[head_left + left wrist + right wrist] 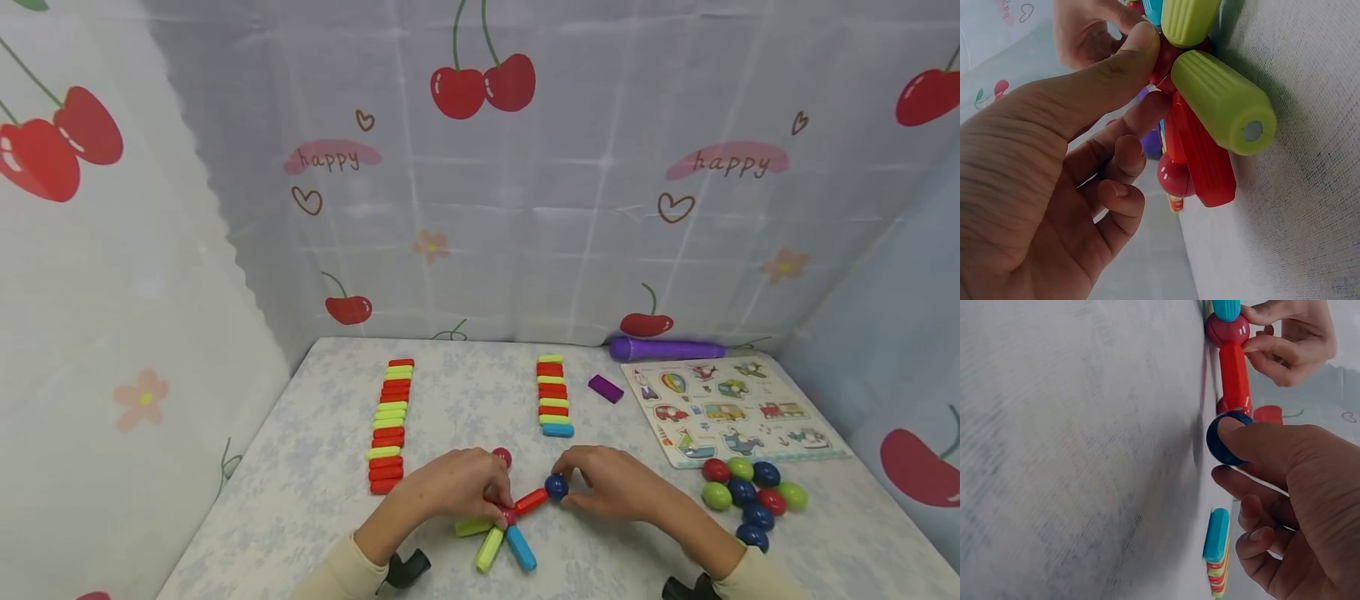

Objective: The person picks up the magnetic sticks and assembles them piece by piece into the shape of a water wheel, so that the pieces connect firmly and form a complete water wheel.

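Observation:
My left hand (465, 487) pinches a red ball (1165, 59) between thumb and forefinger. Several ribbed rods fan out from that ball, including a blue rod (521, 547), a yellow-green rod (490, 550) and a red rod (531, 502). At the outer end of this red rod is a dark blue ball (556, 487), touching it or nearly so. My right hand (618, 485) pinches the blue ball by thumb and fingers. A second red ball (1174, 175) sits behind the left hand, close to another red rod (1210, 162); the left hand partly hides that side in the head view.
Two columns of rods, a longer left one (388, 433) and a shorter right one (553, 392), lie farther back. A purple block (606, 388), a purple tube (667, 349) and a picture board (720, 425) lie at back right. Several coloured balls (742, 492) cluster beside the right forearm.

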{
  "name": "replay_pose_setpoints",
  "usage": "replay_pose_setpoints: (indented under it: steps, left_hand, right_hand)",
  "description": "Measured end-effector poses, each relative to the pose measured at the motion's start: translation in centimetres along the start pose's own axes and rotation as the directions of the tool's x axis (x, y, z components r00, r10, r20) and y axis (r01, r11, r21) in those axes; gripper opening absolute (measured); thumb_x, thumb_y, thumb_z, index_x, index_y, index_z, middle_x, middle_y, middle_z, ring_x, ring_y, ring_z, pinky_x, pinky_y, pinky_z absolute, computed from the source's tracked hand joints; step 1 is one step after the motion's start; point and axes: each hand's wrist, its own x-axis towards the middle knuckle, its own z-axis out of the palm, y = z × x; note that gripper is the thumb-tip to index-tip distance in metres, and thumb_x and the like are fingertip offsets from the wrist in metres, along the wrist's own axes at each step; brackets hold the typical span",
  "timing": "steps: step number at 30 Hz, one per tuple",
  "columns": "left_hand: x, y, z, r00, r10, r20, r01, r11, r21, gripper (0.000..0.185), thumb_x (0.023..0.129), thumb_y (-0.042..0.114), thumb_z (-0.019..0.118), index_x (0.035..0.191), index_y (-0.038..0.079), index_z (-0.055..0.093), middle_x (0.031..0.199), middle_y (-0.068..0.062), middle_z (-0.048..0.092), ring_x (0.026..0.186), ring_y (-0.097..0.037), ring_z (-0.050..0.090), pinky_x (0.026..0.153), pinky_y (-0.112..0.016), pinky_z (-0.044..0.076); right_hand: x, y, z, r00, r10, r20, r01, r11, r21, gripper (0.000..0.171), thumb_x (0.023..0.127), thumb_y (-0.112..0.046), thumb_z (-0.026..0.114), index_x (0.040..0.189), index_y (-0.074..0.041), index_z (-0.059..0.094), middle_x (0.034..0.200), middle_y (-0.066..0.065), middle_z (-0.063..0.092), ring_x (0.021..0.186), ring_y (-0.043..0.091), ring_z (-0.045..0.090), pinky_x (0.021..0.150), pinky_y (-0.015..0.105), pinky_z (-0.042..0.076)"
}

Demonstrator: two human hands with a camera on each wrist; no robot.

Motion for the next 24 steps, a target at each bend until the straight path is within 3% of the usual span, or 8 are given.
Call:
replay_pose_setpoints:
  steps: [7,11,19,24]
  left_hand:
    - [0.0,0.1,0.1,1.0,-0.001,-0.003,0.001,1.0,0.019,0.016,0.089,0.035,0.09,0.102,0.027,0.087,0.081,0.024,0.063,0.076,0.003,0.057,0.068,-0.018,0.05]
    - [0.0,0.3,0.1,1.0,-0.004,-0.006,0.004,0.999,0.039,0.015,0.089,0.036,0.091,0.099,0.027,0.086,0.082,0.023,0.061,0.075,0.003,0.055,0.067,-0.018,0.049]
    - [0.0,0.4,0.1,1.0,0.007,-0.026,-0.006,0.999,0.054,0.014,0.089,0.037,0.091,0.094,0.027,0.084,0.082,0.022,0.06,0.075,0.002,0.052,0.065,-0.018,0.045]
    - [0.0,0.6,0.1,0.999,-0.03,-0.027,0.031,0.999,0.045,0.017,0.088,0.04,0.091,0.092,0.026,0.083,0.079,0.019,0.059,0.072,0.001,0.052,0.063,-0.018,0.044]
  right_hand:
    - [0.2,0.0,0.2,1.0,-0.016,-0.024,0.016,1.0,-0.014,0.033,0.092,-0.026,0.087,0.123,-0.02,0.076,0.106,-0.013,0.071,0.079,0.001,0.056,0.069,0.024,0.051]
    - [-0.8,0.5,-0.3,0.999,0.018,-0.044,-0.018,1.0,-0.019,0.036,0.093,-0.028,0.087,0.126,-0.02,0.076,0.107,-0.011,0.073,0.079,0.003,0.056,0.068,0.024,0.051]
    - [-6.1,4.0,-3.7,0.984,0.137,-0.118,-0.144,0.988,-0.051,0.026,0.094,-0.028,0.085,0.118,-0.024,0.079,0.105,-0.012,0.073,0.078,0.002,0.055,0.065,0.024,0.05]
    - [-9.8,6.4,-4.8,0.949,0.264,-0.17,-0.284,0.953,-0.105,0.024,0.09,-0.03,0.088,0.112,-0.027,0.08,0.1,-0.015,0.07,0.075,0.002,0.05,0.061,0.025,0.045]
